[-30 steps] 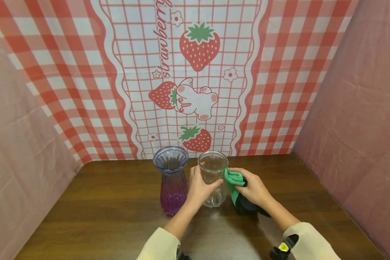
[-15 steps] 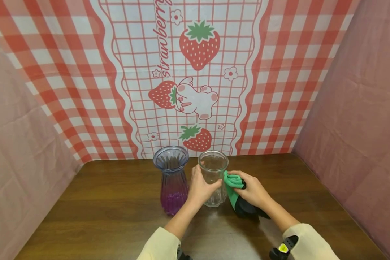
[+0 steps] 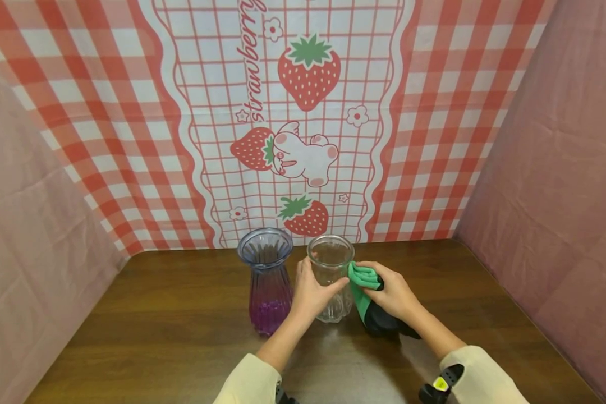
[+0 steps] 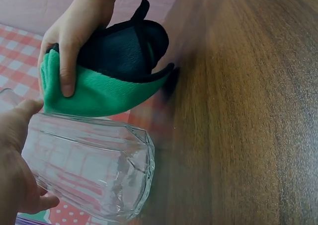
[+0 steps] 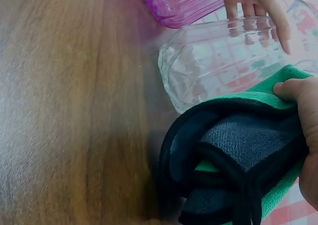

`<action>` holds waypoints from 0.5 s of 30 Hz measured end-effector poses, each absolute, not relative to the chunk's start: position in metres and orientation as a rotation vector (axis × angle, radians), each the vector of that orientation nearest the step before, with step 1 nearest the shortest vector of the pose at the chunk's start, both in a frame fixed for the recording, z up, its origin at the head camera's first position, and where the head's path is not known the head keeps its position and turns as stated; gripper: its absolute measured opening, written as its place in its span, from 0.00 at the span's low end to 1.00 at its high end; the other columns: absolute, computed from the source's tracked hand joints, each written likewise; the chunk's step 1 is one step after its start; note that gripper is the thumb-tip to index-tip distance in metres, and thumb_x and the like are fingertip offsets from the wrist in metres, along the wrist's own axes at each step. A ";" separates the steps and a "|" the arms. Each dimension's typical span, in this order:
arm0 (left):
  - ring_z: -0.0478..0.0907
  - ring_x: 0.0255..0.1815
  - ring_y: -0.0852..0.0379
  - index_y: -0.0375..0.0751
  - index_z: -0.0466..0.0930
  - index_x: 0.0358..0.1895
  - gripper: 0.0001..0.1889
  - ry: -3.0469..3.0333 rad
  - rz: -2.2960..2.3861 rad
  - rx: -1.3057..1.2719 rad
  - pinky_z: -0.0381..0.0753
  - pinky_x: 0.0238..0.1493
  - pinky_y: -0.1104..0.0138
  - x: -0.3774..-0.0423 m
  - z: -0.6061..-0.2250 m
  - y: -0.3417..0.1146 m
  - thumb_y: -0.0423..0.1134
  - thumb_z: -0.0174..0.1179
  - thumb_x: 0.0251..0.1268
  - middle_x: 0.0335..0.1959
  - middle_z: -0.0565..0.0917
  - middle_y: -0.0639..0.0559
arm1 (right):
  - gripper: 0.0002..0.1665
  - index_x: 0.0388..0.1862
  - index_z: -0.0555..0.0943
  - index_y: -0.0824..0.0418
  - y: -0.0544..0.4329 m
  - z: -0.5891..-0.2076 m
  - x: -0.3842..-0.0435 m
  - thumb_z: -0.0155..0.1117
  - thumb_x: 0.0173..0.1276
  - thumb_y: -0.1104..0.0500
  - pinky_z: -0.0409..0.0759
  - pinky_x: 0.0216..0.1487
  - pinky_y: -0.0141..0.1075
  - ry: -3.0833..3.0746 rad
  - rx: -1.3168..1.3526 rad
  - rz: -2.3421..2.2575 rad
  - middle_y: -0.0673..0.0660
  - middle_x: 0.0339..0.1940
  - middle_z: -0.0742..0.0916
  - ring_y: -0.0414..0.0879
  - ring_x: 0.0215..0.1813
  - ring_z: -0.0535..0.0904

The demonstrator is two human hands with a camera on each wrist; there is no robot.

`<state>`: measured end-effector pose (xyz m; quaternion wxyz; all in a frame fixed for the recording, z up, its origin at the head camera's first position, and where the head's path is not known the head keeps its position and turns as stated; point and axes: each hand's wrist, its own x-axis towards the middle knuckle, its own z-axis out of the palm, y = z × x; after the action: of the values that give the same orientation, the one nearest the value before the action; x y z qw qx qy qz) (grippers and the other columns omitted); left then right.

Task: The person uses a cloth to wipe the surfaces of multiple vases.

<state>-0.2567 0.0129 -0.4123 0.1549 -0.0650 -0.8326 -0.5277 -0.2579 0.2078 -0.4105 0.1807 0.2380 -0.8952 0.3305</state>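
A clear glass vase (image 3: 334, 306) stands upright on the wooden table. My left hand (image 3: 313, 293) grips it from the left, thumb at the front and the other fingers round the far side. Pressed near the vase's right side is a folded cloth (image 4: 99, 93), green on one face and dark on the other with black edging. My right hand (image 3: 395, 293) holds this cloth bunched between thumb and fingers, its loose end hanging to the tabletop. In the right wrist view the cloth (image 5: 238, 140) covers part of the vase (image 5: 213, 61).
A taller purple-tinted vase (image 3: 267, 292) with a flared rim stands close on the left, beside my left hand. Behind the wooden table (image 3: 171, 314) hangs a red checked strawberry backdrop (image 3: 310, 78). Pink cloth walls (image 3: 550, 168) close off both sides.
My right hand and the cloth dipped slightly half a second ago and are back up at the vase's upper side. The left hand and both vases stay in place.
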 end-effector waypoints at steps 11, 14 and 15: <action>0.71 0.59 0.44 0.35 0.63 0.61 0.40 -2.388 -1.491 -0.170 0.72 0.61 0.53 -0.258 -0.411 0.014 0.49 0.70 0.46 0.56 0.72 0.40 | 0.30 0.58 0.75 0.59 0.204 -0.404 -0.260 0.70 0.54 0.66 0.80 0.46 0.48 -2.511 0.672 0.959 0.60 0.52 0.83 0.52 0.47 0.81; 0.72 0.59 0.44 0.36 0.63 0.61 0.39 -2.382 -1.510 -0.175 0.73 0.60 0.52 -0.258 -0.411 0.014 0.48 0.70 0.46 0.56 0.73 0.41 | 0.30 0.58 0.75 0.58 0.204 -0.405 -0.261 0.70 0.54 0.66 0.80 0.47 0.48 -2.527 0.671 0.960 0.60 0.52 0.83 0.51 0.47 0.81; 0.72 0.59 0.44 0.37 0.63 0.61 0.39 -2.380 -1.519 -0.176 0.73 0.60 0.52 -0.258 -0.411 0.014 0.48 0.70 0.47 0.56 0.73 0.41 | 0.30 0.58 0.75 0.58 0.204 -0.406 -0.260 0.70 0.55 0.66 0.80 0.47 0.47 -2.534 0.672 0.959 0.60 0.52 0.84 0.51 0.46 0.81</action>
<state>-0.2579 0.0143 -0.4108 0.1555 -0.0615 -0.8311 -0.5304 -0.2605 0.2037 -0.4055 0.1744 0.2369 -0.8939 0.3382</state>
